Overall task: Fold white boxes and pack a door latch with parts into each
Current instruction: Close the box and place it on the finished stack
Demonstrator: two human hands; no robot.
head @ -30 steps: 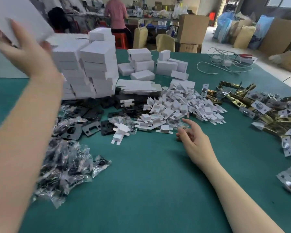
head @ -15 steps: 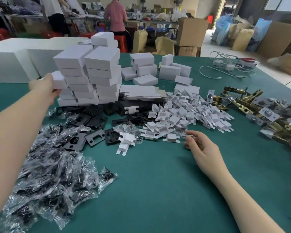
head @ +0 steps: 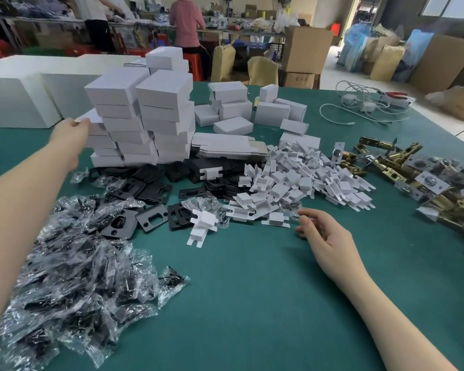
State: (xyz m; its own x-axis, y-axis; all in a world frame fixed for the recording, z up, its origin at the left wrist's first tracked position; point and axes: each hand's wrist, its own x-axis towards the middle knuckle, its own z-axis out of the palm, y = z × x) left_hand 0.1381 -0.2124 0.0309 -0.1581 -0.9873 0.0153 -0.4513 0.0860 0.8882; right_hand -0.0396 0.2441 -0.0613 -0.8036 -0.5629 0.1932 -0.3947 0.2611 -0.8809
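The left hand (head: 70,131), raised a second ago, now holds a packed white box (head: 90,121) against the box stack (head: 142,121), finishing one, while the right hand (head: 323,231) rests loosely curled beside the card inserts (head: 292,183).

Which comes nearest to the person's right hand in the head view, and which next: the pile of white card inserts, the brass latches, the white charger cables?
From the right hand:
1. White card inserts, just ahead, by its fingers.
2. Brass latches, off to the right.
3. White charger cables, at the table's far edge.
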